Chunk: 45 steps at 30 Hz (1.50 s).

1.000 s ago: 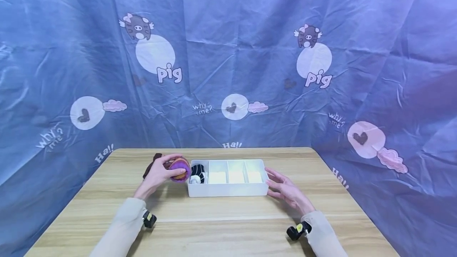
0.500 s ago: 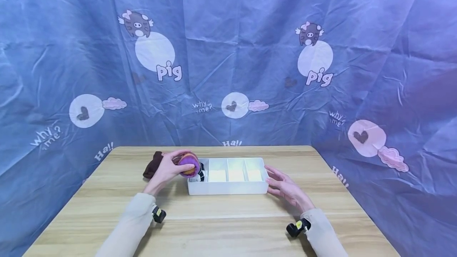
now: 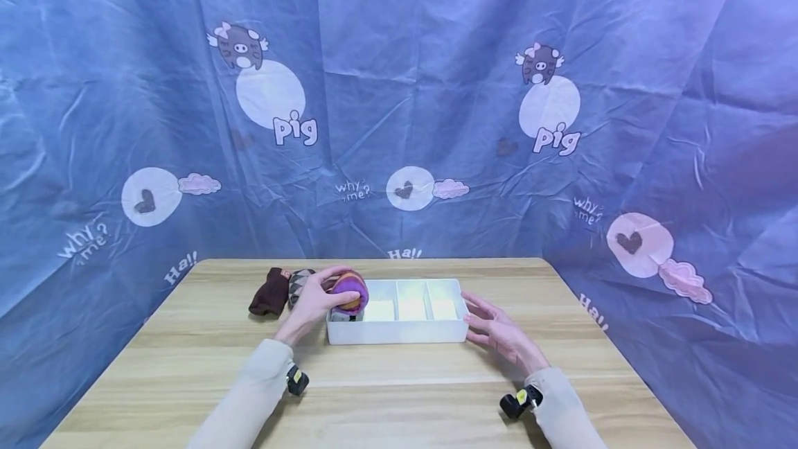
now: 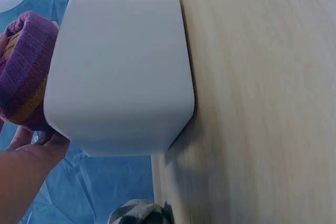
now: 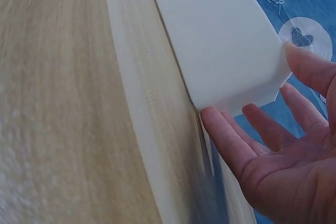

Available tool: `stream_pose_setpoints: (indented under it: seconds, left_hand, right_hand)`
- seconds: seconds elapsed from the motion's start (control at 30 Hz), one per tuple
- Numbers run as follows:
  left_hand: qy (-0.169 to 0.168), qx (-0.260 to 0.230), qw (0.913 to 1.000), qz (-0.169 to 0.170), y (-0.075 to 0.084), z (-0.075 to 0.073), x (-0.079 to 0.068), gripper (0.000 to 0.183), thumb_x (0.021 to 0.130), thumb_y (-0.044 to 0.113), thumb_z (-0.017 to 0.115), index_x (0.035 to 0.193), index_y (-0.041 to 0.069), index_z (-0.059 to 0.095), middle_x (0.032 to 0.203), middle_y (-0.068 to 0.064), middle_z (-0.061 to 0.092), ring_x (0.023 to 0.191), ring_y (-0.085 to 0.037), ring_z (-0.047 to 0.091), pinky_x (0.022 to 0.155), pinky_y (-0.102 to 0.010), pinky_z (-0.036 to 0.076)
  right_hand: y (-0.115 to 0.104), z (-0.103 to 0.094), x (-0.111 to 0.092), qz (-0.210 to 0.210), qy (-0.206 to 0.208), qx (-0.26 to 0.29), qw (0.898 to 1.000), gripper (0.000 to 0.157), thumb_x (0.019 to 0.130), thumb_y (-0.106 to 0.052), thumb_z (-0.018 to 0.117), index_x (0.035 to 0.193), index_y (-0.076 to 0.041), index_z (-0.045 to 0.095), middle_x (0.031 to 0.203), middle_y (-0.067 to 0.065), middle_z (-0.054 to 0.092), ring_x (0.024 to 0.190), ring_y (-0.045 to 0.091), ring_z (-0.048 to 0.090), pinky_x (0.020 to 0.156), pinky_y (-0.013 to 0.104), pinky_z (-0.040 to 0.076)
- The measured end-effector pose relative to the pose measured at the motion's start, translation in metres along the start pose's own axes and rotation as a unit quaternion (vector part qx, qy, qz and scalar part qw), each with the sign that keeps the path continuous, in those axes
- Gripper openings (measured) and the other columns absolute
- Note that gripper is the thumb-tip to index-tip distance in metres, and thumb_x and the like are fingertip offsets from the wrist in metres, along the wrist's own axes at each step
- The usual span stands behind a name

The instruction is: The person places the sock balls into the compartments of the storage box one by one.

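My left hand point(image 3: 313, 301) grips a rolled-up sock point(image 3: 358, 285), purple with orange stripes, over the left part of a white divided box point(image 3: 399, 332). In the left wrist view the striped sock point(image 4: 30, 80) sits at the box's upper edge, with fingers around it. A black-and-white sock point(image 3: 340, 316) lies in the leftmost compartment, mostly hidden behind the held one. At the box's right end, my right hand point(image 3: 501, 335) rests its fingertips on the wall. The right wrist view shows these fingers point(image 5: 228, 132) extended and spread against the white end.
Left of the box, a dark brown rolled sock point(image 3: 270, 294) and a grey patterned sock point(image 3: 298, 284) lie on the wooden table point(image 3: 399, 393). A blue printed cloth point(image 3: 399, 116) hangs behind and along both sides.
My left hand has carried the striped sock rightward, from beside the box to over its left part. The grey patterned sock has come into sight behind it. My right hand stays put.
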<state>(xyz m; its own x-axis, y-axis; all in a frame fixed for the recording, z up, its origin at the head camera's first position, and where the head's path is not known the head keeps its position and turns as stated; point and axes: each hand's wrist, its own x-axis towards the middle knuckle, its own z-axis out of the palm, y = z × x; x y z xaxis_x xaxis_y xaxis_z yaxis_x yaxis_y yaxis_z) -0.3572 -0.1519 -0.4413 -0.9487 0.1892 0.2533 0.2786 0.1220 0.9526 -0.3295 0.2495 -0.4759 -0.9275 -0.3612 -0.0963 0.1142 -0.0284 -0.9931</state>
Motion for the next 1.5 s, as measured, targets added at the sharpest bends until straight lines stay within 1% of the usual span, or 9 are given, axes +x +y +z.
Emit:
stream_pose_setpoints:
  seconds: [0.23, 0.4, 0.67, 0.77, 0.93, 1.13, 1.27, 1.37, 1.5]
  left_hand:
    - [0.005, -0.009, 0.9999, 0.006, -0.004, 0.009, 0.001, 0.059, 0.075, 0.011, 0.085, 0.128, 0.003, 0.061, 0.12, -0.02, 0.064, 0.102, -0.021, 0.063, 0.082, -0.03, 0.057]
    - [0.006, -0.011, 0.9999, 0.0, -0.006, 0.017, 0.002, 0.058, 0.074, 0.012, 0.086, 0.126, 0.006, 0.063, 0.117, -0.017, 0.066, 0.1, -0.02, 0.064, 0.081, -0.031, 0.057]
    - [0.026, -0.004, 0.9996, -0.009, -0.003, 0.028, 0.007, 0.058, 0.071, 0.016, 0.088, 0.124, 0.013, 0.065, 0.117, -0.016, 0.066, 0.1, -0.025, 0.066, 0.082, -0.037, 0.058]
    - [0.03, -0.002, 0.9995, -0.005, -0.003, 0.031, 0.01, 0.058, 0.071, 0.016, 0.088, 0.124, 0.013, 0.066, 0.118, -0.015, 0.065, 0.102, -0.026, 0.064, 0.085, -0.038, 0.058]
    - [0.011, 0.011, 0.9999, 0.006, -0.002, 0.038, 0.011, 0.06, 0.069, 0.017, 0.089, 0.124, 0.015, 0.065, 0.118, -0.013, 0.065, 0.104, -0.026, 0.062, 0.086, -0.039, 0.057]
    - [-0.018, 0.033, 0.9989, 0.026, -0.005, 0.048, 0.015, 0.061, 0.069, 0.019, 0.089, 0.125, 0.017, 0.064, 0.118, -0.012, 0.066, 0.101, -0.026, 0.065, 0.084, -0.038, 0.057]
    - [-0.03, 0.042, 0.9984, 0.025, -0.007, 0.053, 0.015, 0.064, 0.07, 0.017, 0.088, 0.128, 0.016, 0.062, 0.121, -0.012, 0.064, 0.102, -0.028, 0.064, 0.084, -0.038, 0.056]
    - [-0.036, 0.043, 0.9981, 0.025, -0.008, 0.055, 0.015, 0.067, 0.071, 0.017, 0.088, 0.132, 0.018, 0.06, 0.125, -0.011, 0.063, 0.105, -0.029, 0.063, 0.086, -0.039, 0.055]
    - [-0.044, 0.082, 0.9946, 0.047, -0.008, 0.057, 0.017, 0.072, 0.072, 0.021, 0.088, 0.136, 0.021, 0.056, 0.127, -0.008, 0.063, 0.106, -0.027, 0.062, 0.085, -0.039, 0.054]
  right_hand:
    - [-0.001, 0.0, 0.001, 0.002, 0.003, 0.005, 1.0, 0.072, 0.097, -0.01, 0.058, 0.157, -0.012, 0.018, 0.162, 0.022, 0.014, 0.115, 0.016, 0.06, 0.098, 0.035, 0.051]
    - [0.0, -0.001, 0.001, -0.001, -0.002, -0.006, 1.0, 0.074, 0.097, -0.012, 0.059, 0.157, -0.011, 0.016, 0.161, 0.024, 0.012, 0.115, 0.014, 0.06, 0.098, 0.035, 0.052]
    - [-0.001, -0.003, -0.001, -0.008, -0.016, -0.013, 1.0, 0.074, 0.098, -0.013, 0.058, 0.157, -0.01, 0.014, 0.161, 0.026, 0.011, 0.116, 0.013, 0.058, 0.097, 0.033, 0.052]
    - [-0.001, -0.002, 0.0, -0.011, -0.019, -0.014, 1.0, 0.074, 0.098, -0.014, 0.058, 0.157, -0.009, 0.013, 0.161, 0.027, 0.01, 0.116, 0.014, 0.059, 0.098, 0.034, 0.051]
    - [-0.001, -0.001, 0.0, 0.0, -0.011, -0.006, 1.0, 0.074, 0.098, -0.012, 0.058, 0.157, -0.011, 0.015, 0.161, 0.025, 0.012, 0.115, 0.015, 0.06, 0.099, 0.035, 0.051]
    - [0.0, 0.0, -0.001, -0.005, -0.01, -0.004, 1.0, 0.073, 0.098, -0.012, 0.057, 0.157, -0.011, 0.015, 0.161, 0.027, 0.012, 0.115, 0.016, 0.06, 0.099, 0.036, 0.051]
    - [0.002, 0.0, -0.001, -0.001, -0.009, -0.004, 1.0, 0.073, 0.097, -0.012, 0.058, 0.157, -0.011, 0.016, 0.16, 0.027, 0.013, 0.116, 0.018, 0.06, 0.1, 0.037, 0.05]
    - [0.002, 0.0, -0.001, 0.001, -0.01, -0.001, 1.0, 0.074, 0.097, -0.011, 0.058, 0.157, -0.011, 0.016, 0.161, 0.026, 0.013, 0.117, 0.018, 0.06, 0.101, 0.038, 0.05]
    - [0.001, 0.0, -0.002, -0.005, -0.019, 0.004, 1.0, 0.073, 0.098, -0.01, 0.056, 0.157, -0.009, 0.013, 0.161, 0.026, 0.011, 0.116, 0.016, 0.059, 0.101, 0.036, 0.05]
